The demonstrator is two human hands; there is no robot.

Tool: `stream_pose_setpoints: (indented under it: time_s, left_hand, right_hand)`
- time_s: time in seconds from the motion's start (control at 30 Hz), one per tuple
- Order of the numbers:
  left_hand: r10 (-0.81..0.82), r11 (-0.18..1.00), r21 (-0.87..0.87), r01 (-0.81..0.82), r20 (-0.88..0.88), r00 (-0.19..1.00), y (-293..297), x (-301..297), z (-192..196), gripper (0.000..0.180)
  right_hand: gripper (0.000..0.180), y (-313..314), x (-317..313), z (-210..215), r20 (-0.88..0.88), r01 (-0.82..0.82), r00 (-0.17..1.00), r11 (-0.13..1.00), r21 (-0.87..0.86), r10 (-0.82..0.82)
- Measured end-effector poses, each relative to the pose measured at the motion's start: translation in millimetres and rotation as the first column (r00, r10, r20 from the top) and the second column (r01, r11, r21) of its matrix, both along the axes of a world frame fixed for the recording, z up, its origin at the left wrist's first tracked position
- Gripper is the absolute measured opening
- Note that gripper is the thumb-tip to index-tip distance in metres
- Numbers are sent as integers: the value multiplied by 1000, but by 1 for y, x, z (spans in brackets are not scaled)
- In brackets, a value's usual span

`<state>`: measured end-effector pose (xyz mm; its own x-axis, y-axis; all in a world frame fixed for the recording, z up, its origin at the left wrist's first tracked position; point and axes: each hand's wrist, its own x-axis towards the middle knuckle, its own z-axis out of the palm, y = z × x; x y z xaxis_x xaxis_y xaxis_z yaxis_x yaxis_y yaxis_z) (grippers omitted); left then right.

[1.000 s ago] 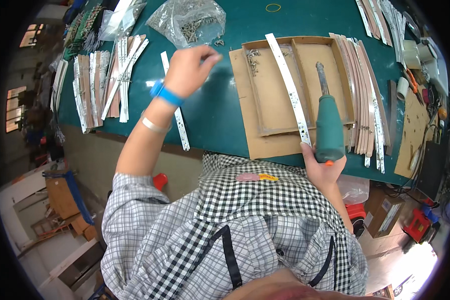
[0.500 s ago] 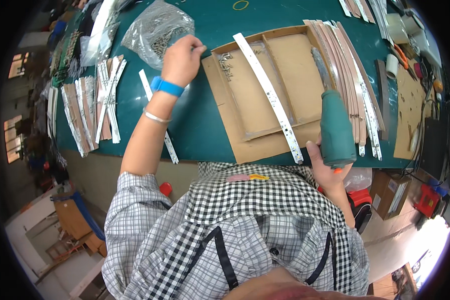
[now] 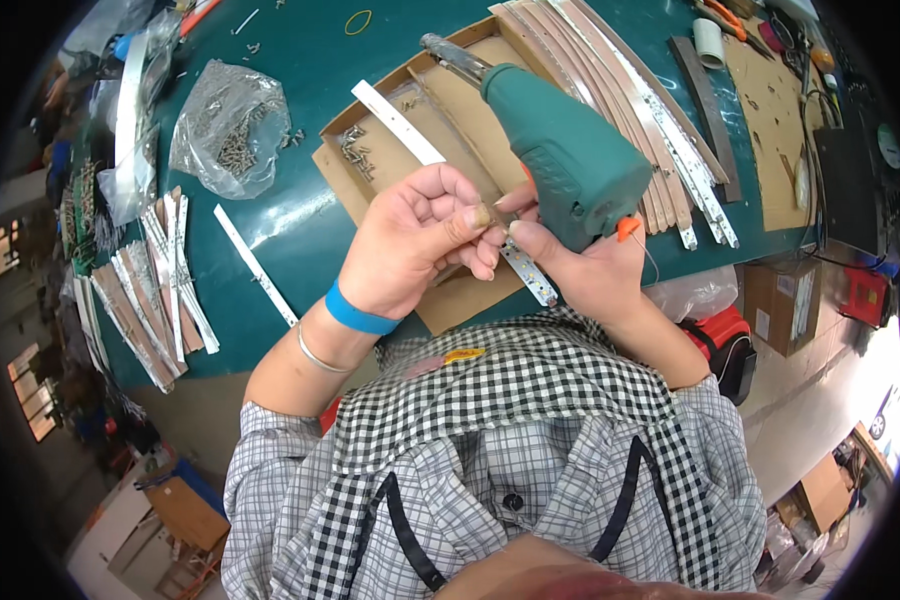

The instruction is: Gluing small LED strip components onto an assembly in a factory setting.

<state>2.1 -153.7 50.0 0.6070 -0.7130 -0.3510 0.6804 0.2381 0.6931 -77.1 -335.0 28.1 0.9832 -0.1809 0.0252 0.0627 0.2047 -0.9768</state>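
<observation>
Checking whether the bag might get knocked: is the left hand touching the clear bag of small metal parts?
Apart. The head view shows green tabletop between the left hand and the clear bag.

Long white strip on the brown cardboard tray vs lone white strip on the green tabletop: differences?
The long white strip lies across the brown cardboard tray; the lone white strip lies on the green tabletop.
The left hand and right hand hide the long strip's middle; the lone strip's middle is uncovered.
Shared: both are narrow and slant, far ends leftward.
</observation>
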Motion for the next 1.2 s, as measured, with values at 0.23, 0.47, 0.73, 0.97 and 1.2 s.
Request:
stream_pose_setpoints:
  time_s: [0.23,0.47,0.73,0.97,1.2]
  left_hand:
    - [43,993,102,-57,137,990,-6,-10,-2,13]
    - [105,972,172,-159,286,952,-2,-18,5,18]
    - [57,981,152,-120,367,929,10,-23,2,10]
    - [-55,915,358,-186,567,822,18,-9,-2,10]
    - [-310,652,572,-497,800,514,26,24,-33,13]
  right_hand:
    - [29,0,0,3,1,-37,999,999,30,37]
    - [24,5,1,9,-53,-14,998,994,110,20]
    - [19,-4,1,3,-66,-177,981,979,101,184]
    - [29,0,2,4,-118,-86,989,996,6,86]
    - [47,-13,-12,-11,-56,-129,991,984,-120,123]
